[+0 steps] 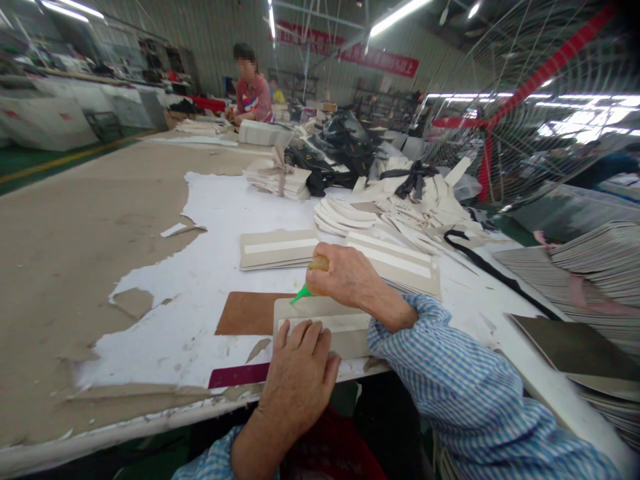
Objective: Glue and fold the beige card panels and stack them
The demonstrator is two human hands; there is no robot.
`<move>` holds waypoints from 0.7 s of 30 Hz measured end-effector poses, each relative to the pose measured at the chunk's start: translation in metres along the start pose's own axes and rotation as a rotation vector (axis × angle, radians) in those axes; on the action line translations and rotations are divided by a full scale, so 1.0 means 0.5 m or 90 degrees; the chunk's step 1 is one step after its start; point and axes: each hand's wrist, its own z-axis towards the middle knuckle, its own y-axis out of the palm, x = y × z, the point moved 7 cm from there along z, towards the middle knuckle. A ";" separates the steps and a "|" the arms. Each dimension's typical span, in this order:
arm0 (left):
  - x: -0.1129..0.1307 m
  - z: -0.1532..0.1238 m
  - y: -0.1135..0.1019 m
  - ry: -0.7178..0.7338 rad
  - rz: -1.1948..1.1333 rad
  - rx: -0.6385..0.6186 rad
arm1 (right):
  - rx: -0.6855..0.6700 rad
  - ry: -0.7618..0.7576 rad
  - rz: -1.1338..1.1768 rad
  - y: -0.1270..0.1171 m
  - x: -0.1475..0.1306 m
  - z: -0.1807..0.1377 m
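A long table [75,267] carries a torn white sheet [220,220]. Beyond the hands lie 2 grey pieces with white strips [278,248] [400,261], fanned stacks of cut pieces [400,200] and black straps [480,263]. A brown board [245,313] sits just left of the grey panel [320,311] at the near edge. The left hand [300,370] presses flat on the panel, fingers together. The right hand [345,275] is closed around a bottle [318,267], whose green nozzle [300,294] touches the panel's upper left edge. Another person [253,93] works far off.
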 end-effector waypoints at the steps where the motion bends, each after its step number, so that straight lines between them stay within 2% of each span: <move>1: 0.001 0.000 -0.001 0.001 -0.001 0.001 | -0.001 0.003 0.000 -0.001 0.000 -0.001; 8: 0.001 -0.004 -0.005 0.005 -0.002 0.011 | 0.009 -0.003 -0.015 -0.003 0.000 -0.001; 21: 0.002 -0.001 -0.007 0.017 0.019 0.020 | 0.012 0.059 0.019 -0.025 0.071 -0.021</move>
